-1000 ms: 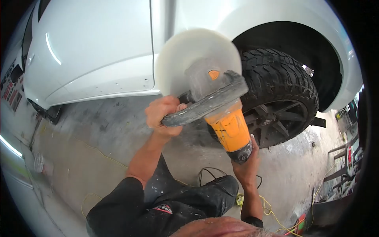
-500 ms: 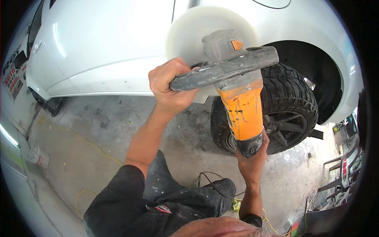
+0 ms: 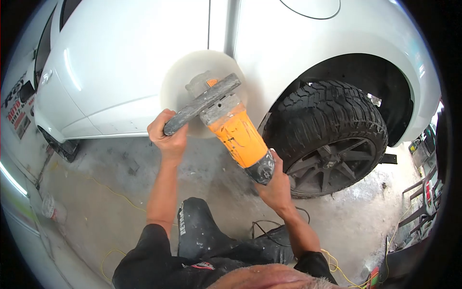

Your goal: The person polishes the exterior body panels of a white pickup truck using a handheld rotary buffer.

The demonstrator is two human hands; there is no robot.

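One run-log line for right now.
left hand: gripping black handle; right hand: holding rear of orange power tool; pale disc: blurred, before white vehicle body; disc contact: unclear

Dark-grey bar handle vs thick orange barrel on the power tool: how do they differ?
The handle is slimmer; the barrel is bulkier. In view, the handle rises rightward; the barrel drops rightward. Left hand grips the handle's lower end; right hand holds the black cap at the barrel's rear. Both look scuffed.
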